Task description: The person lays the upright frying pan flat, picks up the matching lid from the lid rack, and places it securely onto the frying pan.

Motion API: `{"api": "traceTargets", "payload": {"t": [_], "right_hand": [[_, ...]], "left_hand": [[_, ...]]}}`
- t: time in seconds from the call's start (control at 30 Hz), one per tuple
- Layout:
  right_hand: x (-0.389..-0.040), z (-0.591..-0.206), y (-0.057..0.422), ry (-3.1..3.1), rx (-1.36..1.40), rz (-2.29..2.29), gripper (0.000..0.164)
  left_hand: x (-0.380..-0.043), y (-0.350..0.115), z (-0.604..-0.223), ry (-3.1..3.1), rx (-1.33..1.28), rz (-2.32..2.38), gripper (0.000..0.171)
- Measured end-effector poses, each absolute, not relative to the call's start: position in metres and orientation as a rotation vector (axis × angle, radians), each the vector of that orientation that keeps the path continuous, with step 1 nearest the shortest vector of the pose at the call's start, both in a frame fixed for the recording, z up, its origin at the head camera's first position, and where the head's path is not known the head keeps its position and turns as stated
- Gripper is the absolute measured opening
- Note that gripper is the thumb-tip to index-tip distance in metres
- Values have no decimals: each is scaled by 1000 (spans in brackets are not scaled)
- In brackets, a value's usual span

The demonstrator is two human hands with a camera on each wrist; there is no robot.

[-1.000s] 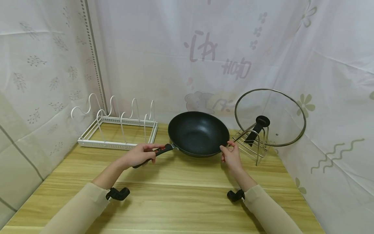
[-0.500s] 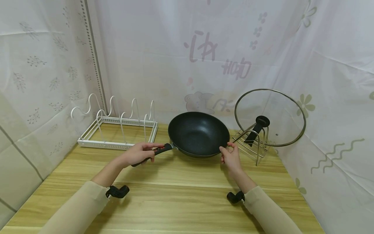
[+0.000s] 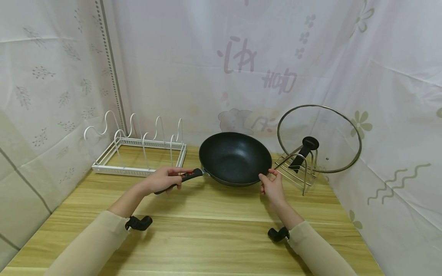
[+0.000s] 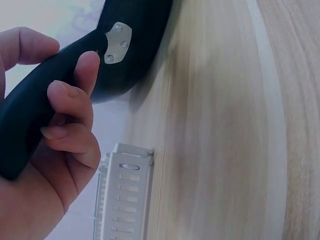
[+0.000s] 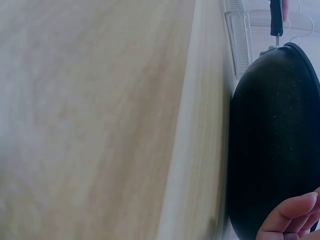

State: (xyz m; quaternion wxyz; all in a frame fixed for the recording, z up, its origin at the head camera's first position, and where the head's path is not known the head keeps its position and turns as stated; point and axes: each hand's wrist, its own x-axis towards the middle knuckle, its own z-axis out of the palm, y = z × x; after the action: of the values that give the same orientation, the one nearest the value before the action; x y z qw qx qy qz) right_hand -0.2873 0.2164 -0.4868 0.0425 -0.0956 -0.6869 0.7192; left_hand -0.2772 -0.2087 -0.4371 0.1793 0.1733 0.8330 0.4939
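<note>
A black wok sits at the back middle of the wooden table, its dark inside facing up and toward me. My left hand grips its black handle, which has a red pattern; the left wrist view shows several fingers curled round the handle. At the opposite side, my right hand pinches the wok's rim with thumb and fingers. Part of that hand appears low in the right wrist view, against the wok's dark outer wall; the rest is cut off.
A white rack with curved wire dividers stands at the back left, near the handle. Close to my right hand, a wire stand holds a glass lid with a black knob, leaning upright. Fabric walls enclose the back and sides.
The handle's free end has risen slightly, and my left hand has shifted a little with it. The wok has moved very slightly right; my right hand stays at its rim.
</note>
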Motion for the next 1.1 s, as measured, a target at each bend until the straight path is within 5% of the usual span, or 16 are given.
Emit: {"api": "traceTargets", "payload": {"t": [1.1], "right_hand": [[-274,-482,206,-2110,-283,2174,52]], "left_hand": [[-289,-216,-429,2455,531,1257,58]]}}
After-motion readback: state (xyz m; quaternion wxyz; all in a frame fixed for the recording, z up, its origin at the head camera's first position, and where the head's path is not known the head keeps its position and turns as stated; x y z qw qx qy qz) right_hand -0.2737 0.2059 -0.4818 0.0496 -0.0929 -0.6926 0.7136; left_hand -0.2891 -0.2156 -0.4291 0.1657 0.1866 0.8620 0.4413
